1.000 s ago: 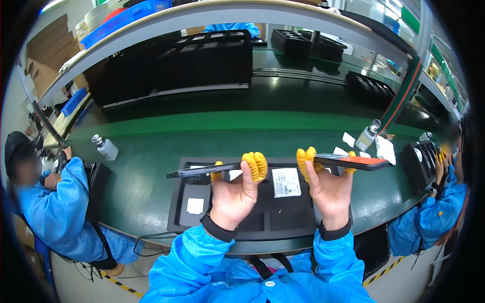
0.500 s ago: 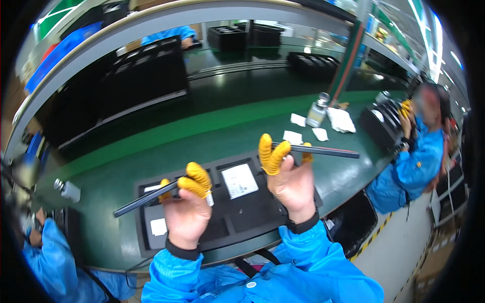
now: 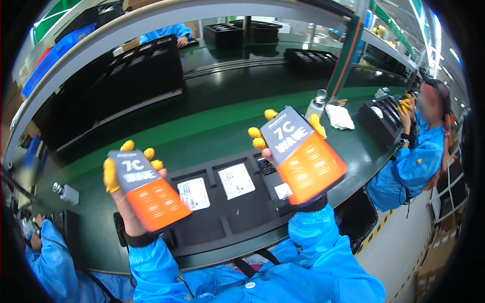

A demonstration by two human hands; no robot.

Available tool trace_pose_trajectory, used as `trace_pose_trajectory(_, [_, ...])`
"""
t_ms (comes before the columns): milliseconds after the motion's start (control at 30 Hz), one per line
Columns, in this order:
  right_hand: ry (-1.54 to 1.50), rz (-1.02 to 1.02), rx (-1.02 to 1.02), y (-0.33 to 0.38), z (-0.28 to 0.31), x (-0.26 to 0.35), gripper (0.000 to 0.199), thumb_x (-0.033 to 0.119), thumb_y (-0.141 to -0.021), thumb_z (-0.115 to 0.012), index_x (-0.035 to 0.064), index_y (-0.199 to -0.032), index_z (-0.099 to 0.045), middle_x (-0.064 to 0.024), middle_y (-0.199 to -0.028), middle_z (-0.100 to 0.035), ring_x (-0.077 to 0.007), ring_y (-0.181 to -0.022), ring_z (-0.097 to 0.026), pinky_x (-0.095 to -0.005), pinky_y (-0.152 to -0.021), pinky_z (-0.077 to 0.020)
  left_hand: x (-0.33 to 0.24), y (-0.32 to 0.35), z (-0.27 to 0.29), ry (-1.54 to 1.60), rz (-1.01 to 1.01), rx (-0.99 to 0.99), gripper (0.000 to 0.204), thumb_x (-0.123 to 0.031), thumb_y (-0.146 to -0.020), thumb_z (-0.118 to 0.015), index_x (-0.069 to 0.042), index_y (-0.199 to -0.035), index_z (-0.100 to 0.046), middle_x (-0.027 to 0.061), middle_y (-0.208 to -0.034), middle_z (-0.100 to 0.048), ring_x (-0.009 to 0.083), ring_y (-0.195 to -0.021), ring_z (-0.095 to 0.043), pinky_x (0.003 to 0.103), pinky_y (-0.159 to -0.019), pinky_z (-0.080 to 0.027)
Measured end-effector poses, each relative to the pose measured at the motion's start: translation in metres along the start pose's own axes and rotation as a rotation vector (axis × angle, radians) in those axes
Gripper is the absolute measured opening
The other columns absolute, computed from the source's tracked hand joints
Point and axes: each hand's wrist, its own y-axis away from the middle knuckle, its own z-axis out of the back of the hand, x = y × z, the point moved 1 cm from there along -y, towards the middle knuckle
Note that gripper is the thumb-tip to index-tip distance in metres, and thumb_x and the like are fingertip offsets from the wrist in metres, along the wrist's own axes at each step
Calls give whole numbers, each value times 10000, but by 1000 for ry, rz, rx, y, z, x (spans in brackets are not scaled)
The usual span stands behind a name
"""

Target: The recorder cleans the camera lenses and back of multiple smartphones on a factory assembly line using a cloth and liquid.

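My left hand, in yellow finger cots, is closed around the edges of a phone whose front carries a grey-and-orange printed film. My right hand grips a second phone with the same film, higher and farther right. Both phones are tilted with their printed faces toward me. Below and between them lies a black foam tray with pockets. White labels show in two middle pockets. A dark phone with camera lenses sits in the right part, partly behind my right hand's phone.
A pump bottle and white wipes stand beyond my right hand. Another small bottle is at the left. Black trays are stacked at the back left. Co-workers sit at right and left. A shelf post rises at back right.
Both phones have turned from edge-on to showing their grey-and-orange faces. My left hand has shifted left, and my right hand slightly right. More of the tray's right part now shows.
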Motion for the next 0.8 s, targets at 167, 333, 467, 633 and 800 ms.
trace_pose_trajectory(167, [1666,344,-204,-23,-9,-45,772,265,-784,-778,12,-1390,-371,-267,-1219,-493,-431,-1117,-551,-438,-917,-497,17,-13,-23,-1446,-139,-237,527,-282,-807,-775,-32,-1223,-570,134,-1083,-612,235,-910,-659,348,-737,-563])
trace_pose_trajectory(333, [2411,330,-145,-17,-12,-86,845,260,-694,-817,-124,-1330,-414,-406,-1302,-382,-531,-1075,-524,-478,-850,-537,55,-4,-34,-1940,-9,-146,576,-314,-737,-810,23,-1149,-590,262,-1015,-612,397,-943,-639,415,-801,-537])
trace_pose_trajectory(467, [2553,-50,-102,-9,-2,-90,857,352,-693,-816,-105,-1319,-451,-338,-1300,-457,-490,-1136,-509,-469,-884,-523,67,1,-35,-2108,215,-91,624,-370,-749,-789,38,-1170,-576,284,-1099,-553,421,-950,-627,440,-764,-555])
trace_pose_trajectory(633, [2705,-63,19,-16,18,-82,718,497,-762,-725,-51,-1207,-591,-273,-1321,-491,-466,-1205,-468,-484,-990,-412,75,8,-19,-2366,107,-24,638,-489,-768,-742,53,-1088,-632,253,-1088,-527,434,-1098,-512,455,-801,-534])
trace_pose_trajectory(800, [2742,-117,84,-30,37,-76,495,466,-842,-637,56,-1109,-706,-211,-1344,-513,-411,-1213,-481,-485,-968,-385,74,0,0,-2281,97,77,582,-485,-780,-730,83,-901,-694,250,-1047,-537,435,-1030,-475,480,-903,-472])
